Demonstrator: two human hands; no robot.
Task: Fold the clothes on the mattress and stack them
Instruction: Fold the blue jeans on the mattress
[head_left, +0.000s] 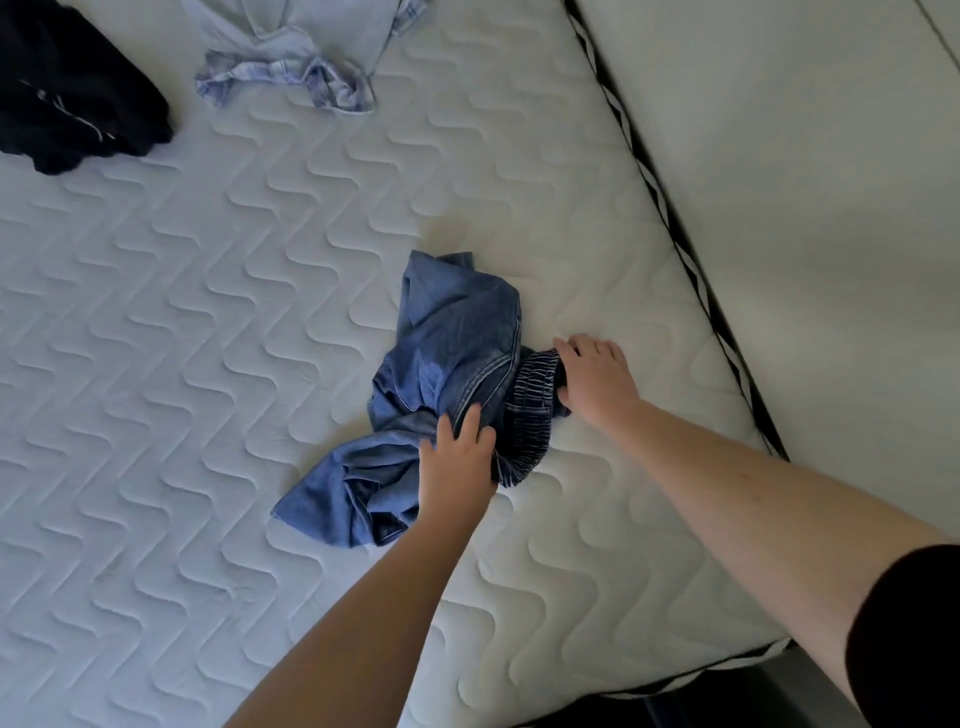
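The white quilted mattress (218, 364) carries three garments: one black garment (72, 88) at 11 o'clock, one pale blue shirt (291, 57) at 12 o'clock, one crumpled blue denim trousers (447, 379) at centre. Both hands, left hand (457, 457) and right hand (592, 379), grip the elastic waistband (530, 410). Spread it flat before folding.

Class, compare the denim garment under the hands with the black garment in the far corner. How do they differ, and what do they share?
The denim garment is mid-blue; the black garment is black. Both the left hand and the right hand grip the denim one; nobody touches the black one. The denim one lies near the mattress edge, the black one far off. Both lie crumpled, unfolded.
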